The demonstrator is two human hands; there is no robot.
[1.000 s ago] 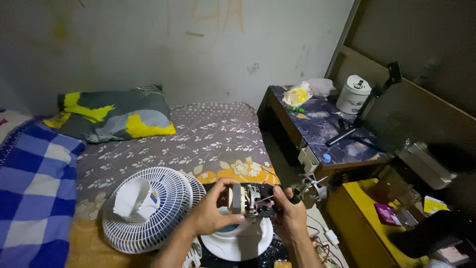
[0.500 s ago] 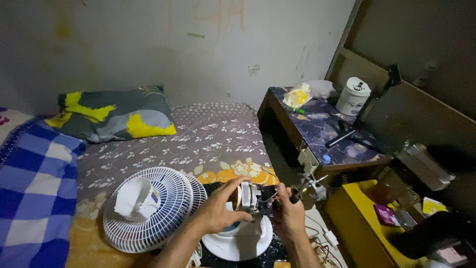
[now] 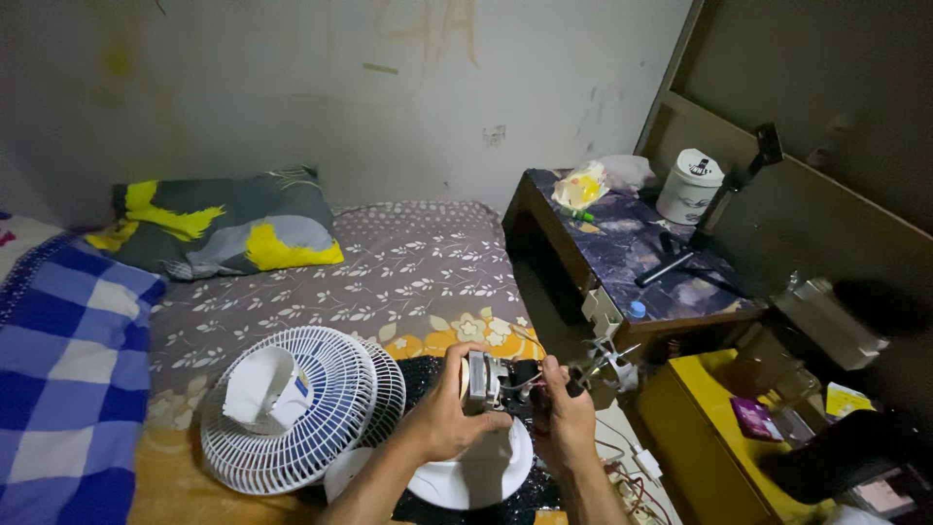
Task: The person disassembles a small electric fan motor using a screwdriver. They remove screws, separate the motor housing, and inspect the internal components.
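bed point(image 3: 389, 262) spans left of dark side table point(image 3: 632, 258) | white fan grille point(image 3: 292, 408) on bed's near edge | left hand point(image 3: 442, 423) grips small fan motor point(image 3: 483, 379) above white round base point(image 3: 476, 472) | right hand point(image 3: 564, 418) closed on dark-handled tool point(image 3: 575, 387) beside motor

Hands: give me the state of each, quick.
Left hand: closed around the fan motor.
Right hand: closed on a dark-handled tool, likely a screwdriver.

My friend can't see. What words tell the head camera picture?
Two hands hold a small fan motor: left hand grips it, right hand works beside it. White fan grilles lie left, on a bed.
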